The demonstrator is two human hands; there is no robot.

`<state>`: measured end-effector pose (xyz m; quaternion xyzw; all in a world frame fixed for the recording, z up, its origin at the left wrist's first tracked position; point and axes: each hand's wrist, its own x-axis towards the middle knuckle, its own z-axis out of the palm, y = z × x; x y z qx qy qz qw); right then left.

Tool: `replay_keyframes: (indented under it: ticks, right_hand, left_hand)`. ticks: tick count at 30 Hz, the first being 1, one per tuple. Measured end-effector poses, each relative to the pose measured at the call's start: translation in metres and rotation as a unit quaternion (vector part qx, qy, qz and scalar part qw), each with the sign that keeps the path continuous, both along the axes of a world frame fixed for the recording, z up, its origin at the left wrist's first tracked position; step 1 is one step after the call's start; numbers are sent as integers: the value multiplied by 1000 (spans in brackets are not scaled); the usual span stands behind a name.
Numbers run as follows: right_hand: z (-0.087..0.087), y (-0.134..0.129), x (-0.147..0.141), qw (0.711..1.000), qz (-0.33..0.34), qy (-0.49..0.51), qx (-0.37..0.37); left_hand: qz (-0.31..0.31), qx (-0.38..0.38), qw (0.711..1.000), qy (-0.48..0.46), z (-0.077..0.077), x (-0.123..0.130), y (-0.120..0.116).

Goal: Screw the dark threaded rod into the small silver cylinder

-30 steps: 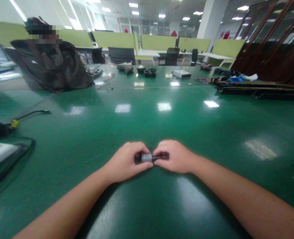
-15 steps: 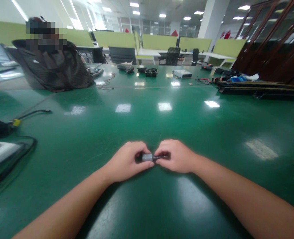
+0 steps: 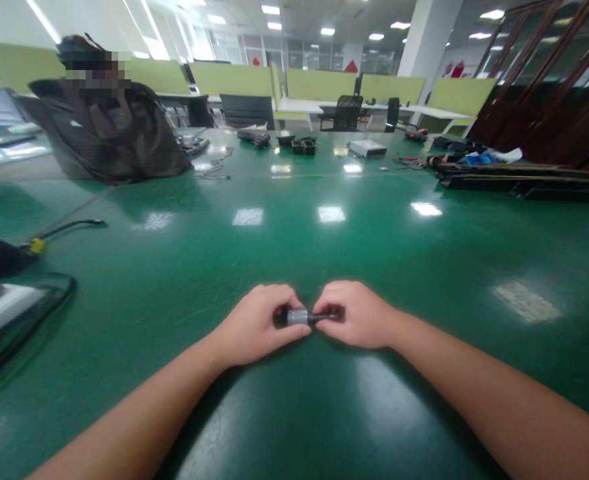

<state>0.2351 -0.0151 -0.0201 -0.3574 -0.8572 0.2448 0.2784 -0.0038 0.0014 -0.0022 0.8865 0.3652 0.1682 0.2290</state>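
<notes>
Low over the green table point(image 3: 284, 253), a small dark cylindrical object with a grey band point(image 3: 297, 317) lies level between my hands. My left hand point(image 3: 257, 325) wraps its thick, banded end, thumb in front and fingers behind. From the right side of that body runs a thin dark shaft point(image 3: 330, 316), pinched near the body by the thumb and fingers of my right hand point(image 3: 357, 315). Its far tip goes into the shade of the right palm. Blur and the fingers hide the finer detail, so the object's exact kind is unclear.
A large dark bag point(image 3: 119, 143) stands at the back left. Black cables point(image 3: 69, 287) and a white item point(image 3: 4, 307) lie at the left edge. Along the far side are a silver box point(image 3: 367, 148), black parts point(image 3: 303, 146) and long dark strips point(image 3: 524, 180).
</notes>
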Motion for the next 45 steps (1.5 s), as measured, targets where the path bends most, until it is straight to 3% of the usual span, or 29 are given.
replay_keyframes:
  ticks: [45]
  right_hand:
    - [0, 1, 3, 1000, -8, -19, 10]
  left_hand:
    - [-15, 9, 1000, 0, 1, -1, 0]
